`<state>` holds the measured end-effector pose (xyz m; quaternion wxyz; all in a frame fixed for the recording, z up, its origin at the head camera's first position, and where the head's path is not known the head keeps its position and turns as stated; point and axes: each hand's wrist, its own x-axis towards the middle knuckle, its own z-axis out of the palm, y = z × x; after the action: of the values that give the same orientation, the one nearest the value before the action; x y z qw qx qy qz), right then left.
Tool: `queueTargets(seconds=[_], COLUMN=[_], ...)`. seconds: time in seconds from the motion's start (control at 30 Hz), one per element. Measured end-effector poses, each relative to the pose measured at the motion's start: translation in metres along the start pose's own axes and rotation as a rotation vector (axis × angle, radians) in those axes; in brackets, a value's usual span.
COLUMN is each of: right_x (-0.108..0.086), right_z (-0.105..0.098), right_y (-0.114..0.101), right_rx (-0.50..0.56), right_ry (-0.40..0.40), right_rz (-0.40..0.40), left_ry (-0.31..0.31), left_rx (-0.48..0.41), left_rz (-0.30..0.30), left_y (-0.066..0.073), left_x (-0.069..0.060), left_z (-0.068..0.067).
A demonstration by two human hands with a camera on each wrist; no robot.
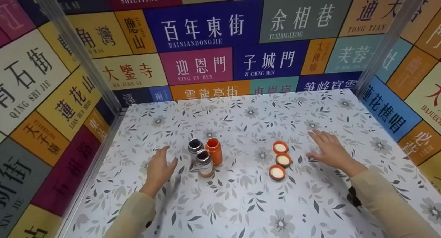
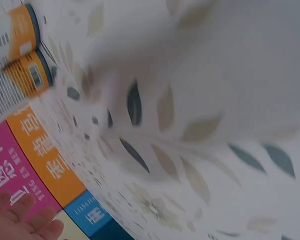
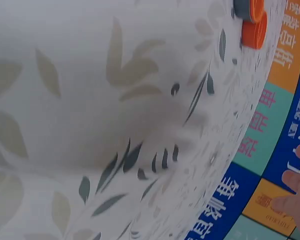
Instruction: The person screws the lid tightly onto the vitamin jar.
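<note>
Three uncapped bottles stand close together left of the middle of the table: a grey one (image 1: 195, 149) at the back, an orange one (image 1: 215, 154) and a grey one with a label (image 1: 206, 167) in front. My left hand (image 1: 160, 167) is just left of them, fingers apart, touching none. In the left wrist view its fingers (image 2: 25, 220) show at the lower corner. Three round caps, one far (image 1: 280, 147), one middle (image 1: 283, 159) and one near (image 1: 277, 172), lie with pale insides up. My right hand (image 1: 330, 152) hovers to their right, holding nothing.
A white cloth with grey leaves and flowers covers the table (image 1: 241, 203). Behind and on both sides stand walls of coloured panels (image 1: 203, 24) with Chinese writing. Clear upright strips (image 1: 79, 48) run up at the back corners.
</note>
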<state>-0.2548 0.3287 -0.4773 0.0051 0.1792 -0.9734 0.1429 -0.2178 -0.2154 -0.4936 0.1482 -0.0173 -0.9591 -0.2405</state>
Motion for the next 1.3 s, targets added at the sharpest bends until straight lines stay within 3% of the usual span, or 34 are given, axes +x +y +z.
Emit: queueTargets(seconds=[0.23, 0.4, 0.57, 0.73, 1.03, 1.3], right_x=[-0.002, -0.003, 0.001, 0.006, 0.010, 0.011], right_z=[0.023, 0.038, 0.052, 0.065, 0.075, 0.077], right_y=[-0.015, -0.028, -0.046, -0.056, -0.059, -0.060], right_rx=[0.084, 0.103, 0.113, 0.049, 0.033, 0.075], right_ry=[0.024, 0.044, 0.088, 0.081, 0.029, 0.001], right_rz=[-0.109, -0.172, -0.366, -0.541, -0.577, -0.546], left_ry=[-0.044, -0.089, -0.082, -0.073, -0.111, -0.111], left_rx=[-0.164, -0.264, -0.337, -0.408, -0.464, -0.525], left_rz=[-0.032, -0.104, -0.176, -0.195, -0.247, -0.368], left_y=[0.027, 0.041, 0.049, 0.053, 0.069, 0.075], left_x=[-0.015, -0.023, -0.026, -0.028, -0.028, -0.025], left_z=[0.018, 0.033, 0.042, 0.051, 0.060, 0.067])
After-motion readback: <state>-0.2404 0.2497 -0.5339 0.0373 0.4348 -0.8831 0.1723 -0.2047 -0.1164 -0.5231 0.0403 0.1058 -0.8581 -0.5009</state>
